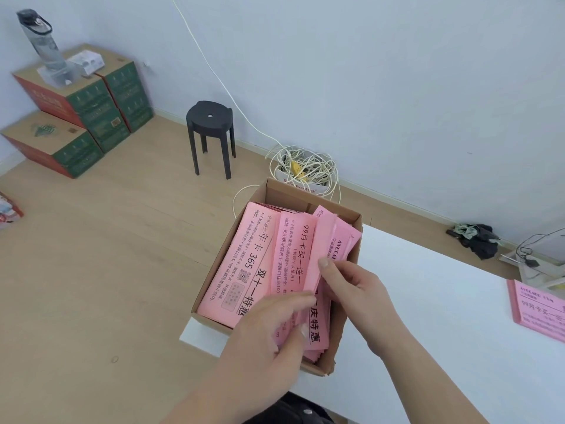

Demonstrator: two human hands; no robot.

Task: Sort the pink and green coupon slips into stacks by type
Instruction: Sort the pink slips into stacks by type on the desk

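- Pink paper coupon slips [266, 258], in brown cardboard box [341, 327], point lengthwise away.
- Right hand [357, 289] pinches a raised slip [324, 240] (nearest); left hand [269, 328] overlies others, grip unclear.

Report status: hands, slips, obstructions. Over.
Right hand pinching one pink slip, on edge. Left hand on the slips in the box, grip unclear. No green slips in sight. Nothing blocking.

The box [351, 215] sits on the left corner of the table [443, 316], slips [244, 264] inside it. Another stack [538, 307] lies at the table's right edge. Behind the box I make out what seems a cable coil [305, 169]; a stool [211, 117] stands further left.
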